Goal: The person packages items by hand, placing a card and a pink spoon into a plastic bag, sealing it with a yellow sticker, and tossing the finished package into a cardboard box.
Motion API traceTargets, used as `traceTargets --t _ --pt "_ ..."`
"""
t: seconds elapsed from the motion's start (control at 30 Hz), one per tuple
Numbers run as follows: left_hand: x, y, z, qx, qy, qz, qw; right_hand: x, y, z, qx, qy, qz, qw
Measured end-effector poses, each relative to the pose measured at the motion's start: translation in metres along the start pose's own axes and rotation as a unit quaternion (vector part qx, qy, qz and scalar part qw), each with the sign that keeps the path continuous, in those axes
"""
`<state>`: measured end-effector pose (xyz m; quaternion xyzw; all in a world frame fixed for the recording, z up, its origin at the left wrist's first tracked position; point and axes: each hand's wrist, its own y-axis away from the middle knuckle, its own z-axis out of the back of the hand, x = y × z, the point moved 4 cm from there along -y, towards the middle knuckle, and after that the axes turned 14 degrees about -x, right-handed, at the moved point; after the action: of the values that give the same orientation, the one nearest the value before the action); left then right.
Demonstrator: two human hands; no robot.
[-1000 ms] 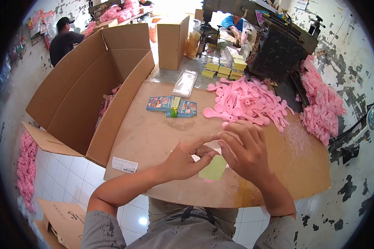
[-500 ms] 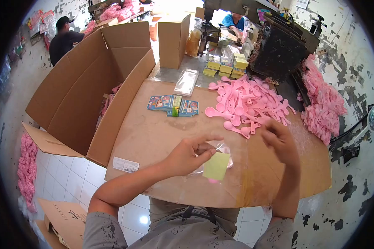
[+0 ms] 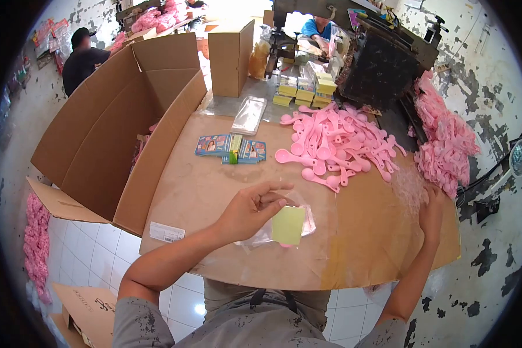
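My left hand point(image 3: 250, 209) pinches a clear plastic bag point(image 3: 284, 223) above the cardboard work surface point(image 3: 214, 191); the bag holds a yellow-green card and something pink at its bottom. My right hand point(image 3: 432, 207) is far out at the right edge of the surface, fingers resting on a stack of clear plastic bags point(image 3: 409, 188); whether it grips one I cannot tell. A heap of pink plastic spoons point(image 3: 336, 145) lies beyond both hands.
A row of small printed cards point(image 3: 231, 148) lies mid-table, a clear tray point(image 3: 249, 116) behind them. A large open carton point(image 3: 116, 122) stands left. More pink spoons point(image 3: 443, 145) pile at right beside a dark machine point(image 3: 383, 64). Other people work at the back.
My right hand left the bag and swung out to the right edge of the table. My left hand kept holding the bag with the yellow-green card.
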<state>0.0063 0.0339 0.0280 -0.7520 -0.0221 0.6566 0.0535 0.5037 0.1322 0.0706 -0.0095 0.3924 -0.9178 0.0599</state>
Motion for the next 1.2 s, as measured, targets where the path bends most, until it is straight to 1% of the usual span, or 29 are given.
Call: traceTargets --t 0.03,0.07,0.1,0.13,0.2,0.27,0.37,0.47,0.5,0.57,0.67,0.77,0.87,0.9,1.0,1.07,1.1,1.2 --pt "0.001 0.001 -0.002 0.001 0.000 0.003 1.000 0.025 -0.004 0.000 0.010 -0.105 -0.014 0.994" --pt "0.000 0.001 -0.003 0.002 0.000 0.005 1.000 0.052 -0.008 0.000 0.019 -0.210 -0.027 0.977" --pt "0.000 0.001 -0.004 0.003 0.000 0.006 1.000 0.091 -0.012 0.005 0.080 -0.293 -0.043 0.952" --pt "0.001 0.000 -0.005 0.003 -0.003 0.004 1.000 0.131 -0.013 0.012 0.139 -0.373 -0.058 0.915" --pt "0.005 -0.001 -0.006 0.003 -0.010 0.000 1.000 0.197 -0.006 0.020 0.228 -0.477 0.005 0.849" --pt "0.007 -0.001 -0.007 0.007 -0.002 0.003 1.000 0.245 0.008 0.013 0.255 -0.590 0.030 0.765" --pt "0.008 0.000 -0.006 0.002 -0.007 0.002 1.000 0.287 0.023 0.005 0.300 -0.636 -0.009 0.711" --pt "0.007 -0.001 -0.002 0.000 0.009 0.007 1.000 0.290 0.029 -0.016 0.355 -0.651 -0.073 0.667" --pt "0.008 -0.002 0.000 0.001 0.020 0.009 1.000 0.290 0.030 -0.018 0.354 -0.669 -0.093 0.647" --pt "0.011 -0.002 0.002 -0.001 -0.001 0.012 1.000 0.289 0.031 -0.022 0.353 -0.700 -0.134 0.606" --pt "0.014 -0.002 -0.001 -0.005 0.000 0.021 1.000 0.285 0.032 -0.029 0.344 -0.715 -0.156 0.589" --pt "0.014 0.000 -0.003 -0.015 -0.004 0.029 0.999 0.281 0.034 -0.033 0.358 -0.701 -0.165 0.594" --pt "0.023 -0.002 -0.001 -0.033 -0.002 0.037 0.999 0.280 0.034 -0.033 0.328 -0.720 -0.183 0.584" --pt "0.027 -0.002 0.001 -0.040 0.002 0.040 0.998 0.279 0.034 -0.034 0.323 -0.722 -0.169 0.588" --pt "0.023 -0.003 0.005 -0.009 -0.082 -0.034 0.996 0.274 0.033 -0.034 0.300 -0.724 -0.125 0.609" --pt "0.016 -0.003 0.004 -0.014 -0.111 -0.050 0.992 0.272 0.033 -0.033 0.278 -0.719 -0.093 0.630" --pt "0.012 -0.003 0.003 -0.017 -0.125 -0.058 0.990 0.270 0.033 -0.033 0.279 -0.720 -0.085 0.630" --pt "0.024 -0.005 0.009 -0.011 -0.085 -0.056 0.995 0.266 0.029 -0.030 0.284 -0.722 -0.065 0.628"
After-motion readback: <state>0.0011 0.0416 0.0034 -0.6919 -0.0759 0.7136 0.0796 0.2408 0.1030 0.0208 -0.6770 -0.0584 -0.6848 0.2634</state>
